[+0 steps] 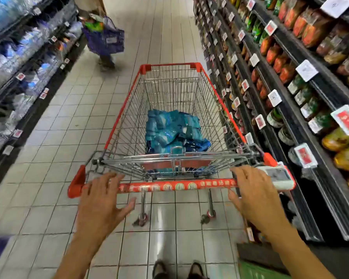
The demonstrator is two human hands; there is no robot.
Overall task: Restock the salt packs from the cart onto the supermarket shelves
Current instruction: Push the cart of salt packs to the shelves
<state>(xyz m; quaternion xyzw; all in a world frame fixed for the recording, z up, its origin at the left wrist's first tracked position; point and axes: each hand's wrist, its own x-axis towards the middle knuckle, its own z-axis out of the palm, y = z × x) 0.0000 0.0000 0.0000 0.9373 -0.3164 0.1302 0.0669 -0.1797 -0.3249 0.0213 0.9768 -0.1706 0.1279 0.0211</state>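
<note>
A wire shopping cart (129, 109) with red trim stands in the aisle in front of me. A heap of blue salt packs (173, 129) lies on its floor. My left hand (103, 200) lies over the left part of the red handle bar (169, 186), fingers spread and straight, thumb hanging below the bar. My right hand (254, 194) rests on the bar's right part, fingers straight and reaching past it, thumb under it. Neither hand holds a pack.
Shelves of jars and packets (302, 81) run close along the cart's right side. Shelves of clear-wrapped goods (18, 63) line the left. A person with a purple basket (107, 41) stands ahead on the left. White tiled floor (73, 125) lies between.
</note>
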